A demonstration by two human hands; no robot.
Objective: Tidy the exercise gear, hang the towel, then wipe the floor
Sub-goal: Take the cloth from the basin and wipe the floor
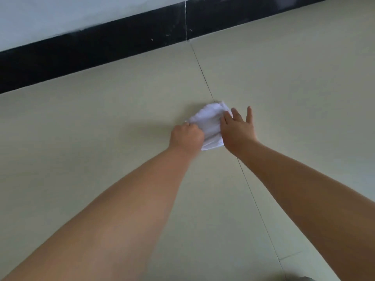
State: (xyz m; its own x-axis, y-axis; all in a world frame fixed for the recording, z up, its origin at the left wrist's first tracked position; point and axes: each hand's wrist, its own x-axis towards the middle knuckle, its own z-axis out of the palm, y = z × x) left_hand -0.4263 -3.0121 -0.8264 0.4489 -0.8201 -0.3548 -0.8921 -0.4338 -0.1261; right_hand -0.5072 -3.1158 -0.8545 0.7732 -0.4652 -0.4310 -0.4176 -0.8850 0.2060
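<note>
A crumpled white cloth [209, 123] lies on the cream tiled floor [101, 128], right over a thin grout line. My left hand [186, 137] grips the cloth's left edge with curled fingers. On the cloth's right side, my right hand [239, 126] lies flat with straight, spread fingers pressing it down. Both bare forearms reach in from the bottom of the view. No towel or exercise gear is in sight.
A black skirting board [91, 55] runs diagonally along the base of a pale wall [60, 17] at the top. A grout line [205, 78] crosses the floor from the skirting toward the bottom right.
</note>
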